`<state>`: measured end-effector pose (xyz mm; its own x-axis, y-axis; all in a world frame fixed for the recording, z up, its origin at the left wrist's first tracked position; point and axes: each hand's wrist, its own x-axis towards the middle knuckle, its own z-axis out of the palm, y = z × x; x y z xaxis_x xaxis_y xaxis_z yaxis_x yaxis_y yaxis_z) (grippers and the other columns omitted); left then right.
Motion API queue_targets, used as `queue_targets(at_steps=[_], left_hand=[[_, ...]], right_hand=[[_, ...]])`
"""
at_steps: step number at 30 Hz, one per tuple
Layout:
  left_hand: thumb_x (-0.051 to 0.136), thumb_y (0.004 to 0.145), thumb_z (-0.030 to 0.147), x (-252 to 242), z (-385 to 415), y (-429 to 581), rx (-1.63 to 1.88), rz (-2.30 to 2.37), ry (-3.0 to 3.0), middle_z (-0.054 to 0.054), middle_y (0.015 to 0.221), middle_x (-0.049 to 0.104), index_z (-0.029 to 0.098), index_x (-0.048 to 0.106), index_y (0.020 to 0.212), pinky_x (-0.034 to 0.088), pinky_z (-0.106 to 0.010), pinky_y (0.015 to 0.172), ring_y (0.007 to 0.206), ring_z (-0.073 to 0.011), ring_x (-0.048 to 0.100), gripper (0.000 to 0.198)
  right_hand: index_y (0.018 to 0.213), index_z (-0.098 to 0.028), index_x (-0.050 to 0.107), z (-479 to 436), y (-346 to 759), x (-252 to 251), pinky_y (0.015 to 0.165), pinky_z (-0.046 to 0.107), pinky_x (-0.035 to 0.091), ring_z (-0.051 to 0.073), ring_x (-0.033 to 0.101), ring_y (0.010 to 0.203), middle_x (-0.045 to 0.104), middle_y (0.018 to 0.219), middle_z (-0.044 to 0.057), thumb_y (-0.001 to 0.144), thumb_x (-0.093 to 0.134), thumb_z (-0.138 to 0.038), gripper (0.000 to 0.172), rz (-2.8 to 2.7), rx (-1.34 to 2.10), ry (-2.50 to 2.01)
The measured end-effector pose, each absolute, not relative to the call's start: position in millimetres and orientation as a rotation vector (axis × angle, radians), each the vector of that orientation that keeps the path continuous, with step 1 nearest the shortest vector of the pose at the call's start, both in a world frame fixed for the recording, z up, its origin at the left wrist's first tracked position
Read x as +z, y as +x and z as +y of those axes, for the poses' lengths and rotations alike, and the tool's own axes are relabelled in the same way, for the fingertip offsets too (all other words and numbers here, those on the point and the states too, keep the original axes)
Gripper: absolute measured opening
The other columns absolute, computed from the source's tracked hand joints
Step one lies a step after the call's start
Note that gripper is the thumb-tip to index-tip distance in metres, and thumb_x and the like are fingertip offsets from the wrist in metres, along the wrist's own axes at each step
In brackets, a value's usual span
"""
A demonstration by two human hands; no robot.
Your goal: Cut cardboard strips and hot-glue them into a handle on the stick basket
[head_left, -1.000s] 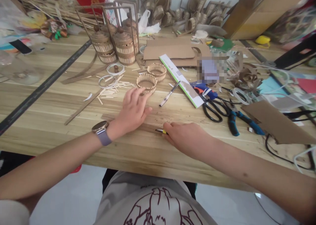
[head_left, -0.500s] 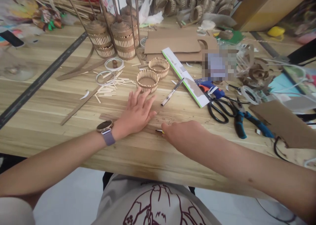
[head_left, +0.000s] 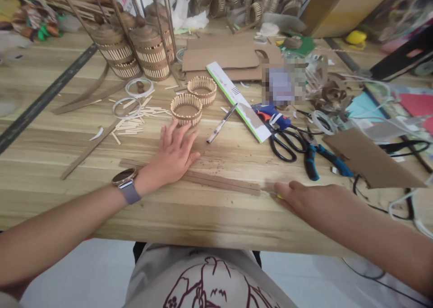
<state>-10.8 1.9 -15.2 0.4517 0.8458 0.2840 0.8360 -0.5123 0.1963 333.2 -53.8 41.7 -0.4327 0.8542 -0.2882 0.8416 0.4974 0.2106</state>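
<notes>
My left hand (head_left: 172, 155) lies flat with fingers spread on a long brown cardboard strip (head_left: 219, 182) on the wooden table (head_left: 50, 163), pressing its left part down. My right hand (head_left: 304, 202) is closed around a small yellow-handled knife (head_left: 278, 195) whose tip sits at the strip's right end. A cut line runs along the strip between my hands. Just beyond my left fingers stands a small round stick basket (head_left: 186, 109), with a second one (head_left: 202, 89) behind it.
A pen-like craft knife (head_left: 221, 123), black scissors (head_left: 286, 145), blue pliers (head_left: 321, 157) and a glue gun (head_left: 270, 116) lie right of centre. Loose sticks (head_left: 135, 121), white rings, lidded baskets (head_left: 149, 51), cardboard sheets (head_left: 219, 57) and cables crowd the rest.
My right hand has drawn the knife to the right along the strip, from beside my left hand to the strip's right end. My left hand stays pressed flat.
</notes>
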Motion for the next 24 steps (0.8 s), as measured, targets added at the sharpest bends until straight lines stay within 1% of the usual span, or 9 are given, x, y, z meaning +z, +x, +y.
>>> queue_targets(at_steps=[3,5,7,9,12,15,18,21,24], left_hand=[[0.039,0.101,0.038,-17,3,-11,0.556,1.554,2.676,-0.024,0.150,0.033,0.009,0.038,0.144,0.013,-0.070,0.113,0.144,-0.0438,0.015,0.052],[0.038,0.101,0.038,-17,5,-11,0.563,1.548,2.677,-0.023,0.149,0.034,0.009,0.040,0.142,0.015,-0.070,0.112,0.143,-0.0433,0.017,0.050],[0.037,0.101,0.038,-15,7,-11,0.602,1.508,2.678,-0.022,0.147,0.036,0.010,0.043,0.140,0.017,-0.069,0.112,0.143,-0.0415,0.019,0.048],[0.037,0.101,0.038,-10,8,-13,0.670,1.446,2.684,-0.020,0.145,0.040,0.012,0.047,0.136,0.020,-0.064,0.114,0.141,-0.0378,0.024,0.044],[0.038,0.101,0.037,1,2,-20,0.690,1.335,2.677,-0.015,0.133,0.052,0.016,0.053,0.130,0.032,-0.056,0.111,0.130,-0.0308,0.040,0.038],[0.045,0.100,0.036,9,-14,-33,0.543,1.247,2.708,-0.013,0.118,0.061,0.017,0.063,0.118,0.041,-0.051,0.102,0.115,-0.0288,0.049,0.032],[0.049,0.098,0.031,12,-31,-42,0.375,1.228,2.797,-0.011,0.111,0.063,0.017,0.067,0.108,0.047,-0.044,0.093,0.106,-0.0271,0.052,0.025],[0.048,0.098,0.022,15,-43,-40,0.268,1.260,2.884,-0.011,0.102,0.065,0.015,0.067,0.100,0.049,-0.040,0.083,0.095,-0.0254,0.055,0.020],[0.045,0.099,0.021,20,-50,-31,0.252,1.304,2.913,-0.009,0.087,0.064,0.015,0.063,0.086,0.047,-0.038,0.073,0.081,-0.0238,0.053,0.023]], right_hand=[[0.099,-0.023,0.068,-54,352,56,0.045,0.029,0.016,0.017,0.057,0.046,0.069,0.075,0.007,0.092,0.056,-0.028,0.015,2.162,0.106,1.383],[0.097,-0.021,0.068,-52,355,64,0.046,0.030,0.017,0.017,0.059,0.051,0.069,0.083,0.010,0.095,0.053,-0.035,0.020,2.154,0.137,1.431],[0.103,-0.021,0.067,-50,352,63,0.047,0.030,0.022,0.019,0.060,0.056,0.068,0.087,0.011,0.098,0.048,-0.038,0.026,2.211,0.210,1.472],[0.114,-0.019,0.065,-46,347,53,0.050,0.030,0.031,0.022,0.061,0.060,0.067,0.089,0.012,0.099,0.042,-0.037,0.033,2.293,0.310,1.507],[0.124,-0.016,0.062,-41,344,31,0.059,0.034,0.041,0.027,0.062,0.073,0.066,0.092,0.014,0.100,0.036,-0.033,0.039,2.398,0.403,1.555],[0.125,-0.012,0.062,-40,343,20,0.068,0.038,0.045,0.031,0.061,0.089,0.066,0.099,0.017,0.100,0.035,-0.033,0.042,2.451,0.501,1.563],[0.126,-0.010,0.062,-44,332,23,0.075,0.042,0.045,0.033,0.059,0.095,0.066,0.106,0.019,0.101,0.035,-0.035,0.044,2.515,0.577,1.581],[0.122,-0.010,0.064,-50,304,31,0.079,0.042,0.045,0.031,0.058,0.094,0.067,0.104,0.017,0.101,0.037,-0.034,0.041,2.742,0.458,1.534],[0.114,-0.014,0.067,-56,271,32,0.079,0.038,0.045,0.026,0.059,0.091,0.068,0.099,0.013,0.100,0.045,-0.035,0.033,2.977,0.133,1.377]])
